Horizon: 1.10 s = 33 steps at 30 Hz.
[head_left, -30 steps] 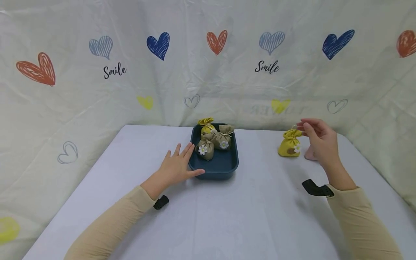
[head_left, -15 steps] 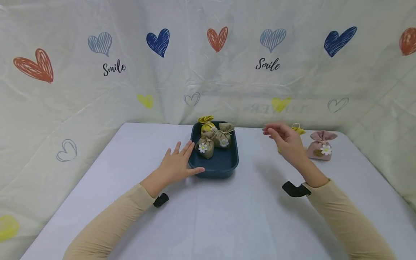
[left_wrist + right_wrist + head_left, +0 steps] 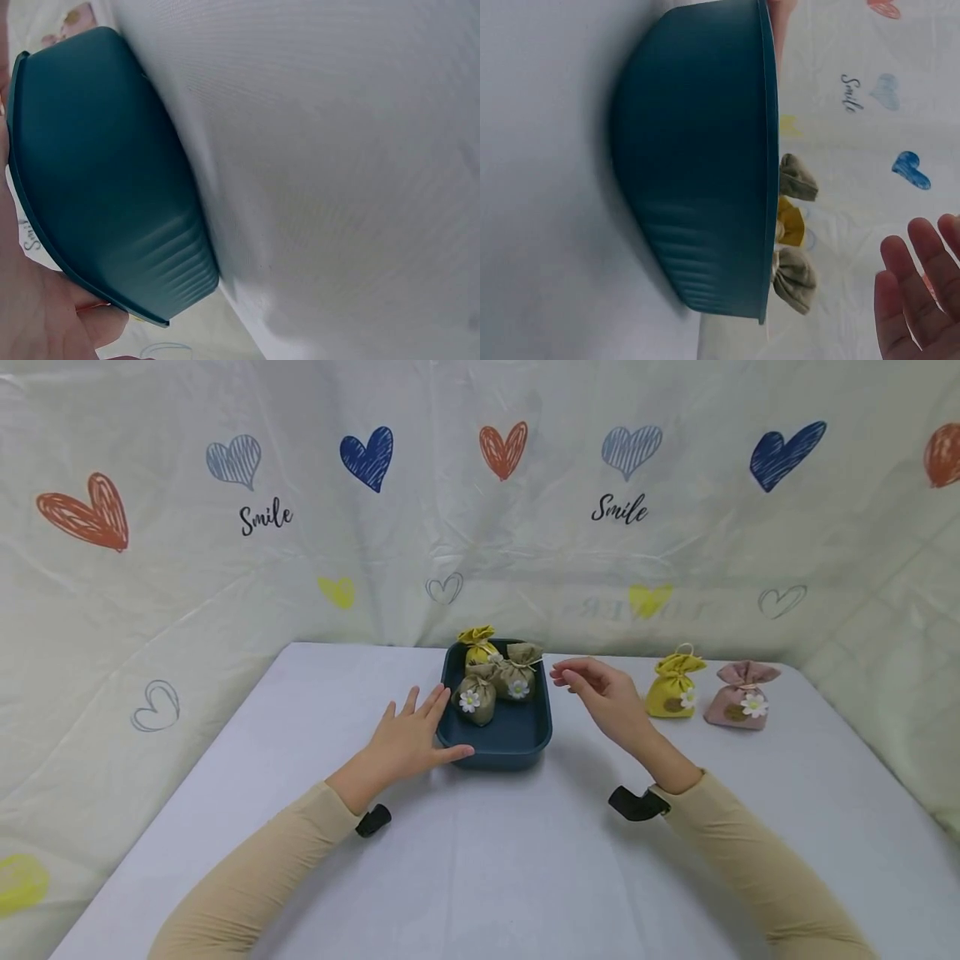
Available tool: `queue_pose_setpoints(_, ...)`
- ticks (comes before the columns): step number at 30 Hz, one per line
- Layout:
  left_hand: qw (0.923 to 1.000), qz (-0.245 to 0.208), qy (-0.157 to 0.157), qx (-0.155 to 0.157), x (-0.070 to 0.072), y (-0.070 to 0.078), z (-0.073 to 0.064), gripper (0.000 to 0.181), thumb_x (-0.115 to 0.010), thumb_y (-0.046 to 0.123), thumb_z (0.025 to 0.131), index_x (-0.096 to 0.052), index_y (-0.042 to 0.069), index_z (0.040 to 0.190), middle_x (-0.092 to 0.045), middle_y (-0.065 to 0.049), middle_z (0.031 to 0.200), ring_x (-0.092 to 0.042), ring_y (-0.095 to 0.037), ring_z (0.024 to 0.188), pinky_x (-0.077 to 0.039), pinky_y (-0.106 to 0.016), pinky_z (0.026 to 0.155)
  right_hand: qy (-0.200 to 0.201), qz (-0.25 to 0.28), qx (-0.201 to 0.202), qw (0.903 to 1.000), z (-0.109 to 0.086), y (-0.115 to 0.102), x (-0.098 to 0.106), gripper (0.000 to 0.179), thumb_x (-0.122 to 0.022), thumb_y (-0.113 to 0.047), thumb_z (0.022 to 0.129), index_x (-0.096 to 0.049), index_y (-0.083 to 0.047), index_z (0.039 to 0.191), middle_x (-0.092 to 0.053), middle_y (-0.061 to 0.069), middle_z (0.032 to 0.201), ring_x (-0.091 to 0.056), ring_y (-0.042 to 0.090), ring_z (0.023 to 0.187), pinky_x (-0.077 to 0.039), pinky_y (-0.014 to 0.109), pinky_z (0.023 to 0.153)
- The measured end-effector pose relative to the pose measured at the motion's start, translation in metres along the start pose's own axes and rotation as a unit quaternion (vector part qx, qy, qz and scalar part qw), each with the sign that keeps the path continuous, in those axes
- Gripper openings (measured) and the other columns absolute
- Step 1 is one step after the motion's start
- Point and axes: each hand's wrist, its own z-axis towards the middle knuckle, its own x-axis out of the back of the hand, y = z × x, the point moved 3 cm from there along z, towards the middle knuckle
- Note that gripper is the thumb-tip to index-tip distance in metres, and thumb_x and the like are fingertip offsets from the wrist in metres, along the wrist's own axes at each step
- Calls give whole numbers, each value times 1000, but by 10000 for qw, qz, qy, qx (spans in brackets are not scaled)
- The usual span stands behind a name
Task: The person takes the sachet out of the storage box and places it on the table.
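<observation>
Three pouches [image 3: 483, 693] inside tray [image 3: 510, 740]

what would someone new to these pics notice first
Most likely the dark teal tray at the centre of the head view, holding one yellow pouch and two khaki pouches, with the left hand touching its left side. A second yellow pouch and a pink pouch stand side by side on the white table, right of the right hand, before a heart-printed backdrop.

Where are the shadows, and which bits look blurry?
Head view: a soft shadow falls on the white table beside the right sleeve; right wrist view: the table darkens along the base of the blue tray; left wrist view: the pink bag beyond the tray looks blurry.
</observation>
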Motion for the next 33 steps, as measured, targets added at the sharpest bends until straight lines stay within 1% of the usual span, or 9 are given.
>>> queue_pose_setpoints(3,10000,22,-25,15,-1,0,0,109,-48,81,90,-9,13,166,-9,-4,171,-6,-40,155,-14,-65,119,-121,77,-167,9998,2,2,-10,24,-58,-10,106,-69,5,122,-71,20,116,-69,26,102,-56,27,87)
queue_pose_setpoints(7,10000,13,-33,18,-1,1,1,109,-47,82,90,-9,14,166,-8,-4,171,-6,-40,155,-14,-65,119,-298,135,-390,9987,6,5,-22,27,-59,-13,106,-68,5,124,-70,22,119,-68,35,107,-55,24,87)
queue_pose_setpoints(10,10000,-22,-12,8,0,1,1,109,-47,81,90,-9,14,166,-9,-4,171,-6,-41,155,-13,-66,119,-345,33,-488,9982,10,6,-30,28,-60,-13,106,-67,5,127,-70,21,120,-68,36,107,-55,24,86)
queue_pose_setpoints(15,10000,-18,-8,11,0,0,2,109,-47,82,90,-9,14,166,-9,-4,171,-5,-40,155,-14,-66,119,-344,-412,-657,9964,15,6,-44,29,-63,-13,104,-68,2,128,-71,17,119,-69,35,101,-56,36,82)
queue_pose_setpoints(18,10000,-23,-1,-7,0,0,2,110,-47,82,90,-9,13,166,-9,-4,171,-5,-40,155,-13,-66,119,-372,-516,-840,9944,18,7,-51,30,-64,-14,103,-67,1,130,-71,18,118,-69,36,100,-58,41,81)
queue_pose_setpoints(22,10000,-35,-15,-24,0,0,3,110,-48,81,90,-10,12,166,-9,-5,171,-5,-40,155,-13,-66,119,-452,-321,-1064,9928,24,10,-59,32,-63,-14,104,-65,3,132,-71,20,118,-69,40,103,-58,49,84)
queue_pose_setpoints(26,10000,-23,-39,5,0,0,3,110,-47,82,90,-9,12,166,-9,-5,171,-5,-40,155,-13,-66,119,-541,-189,-1263,9903,29,13,-65,34,-62,-15,105,-64,2,134,-70,22,120,-68,39,105,-57,54,88)
queue_pose_setpoints(28,10000,-18,-31,4,0,0,3,109,-47,81,91,-9,12,166,-9,-5,171,-6,-40,155,-13,-66,119,-639,-140,-1375,9883,32,15,-67,39,-62,-17,105,-61,2,139,-67,22,127,-67,37,110,-56,54,90)
queue_pose_setpoints(33,10000,5,-56,22,-1,-1,2,109,-47,81,91,-9,12,166,-9,-5,171,-7,-40,155,-14,-65,119,-997,105,-1700,9803,37,18,-72,53,-63,-21,105,-48,1,151,-55,23,145,-61,37,124,-53,52,97)
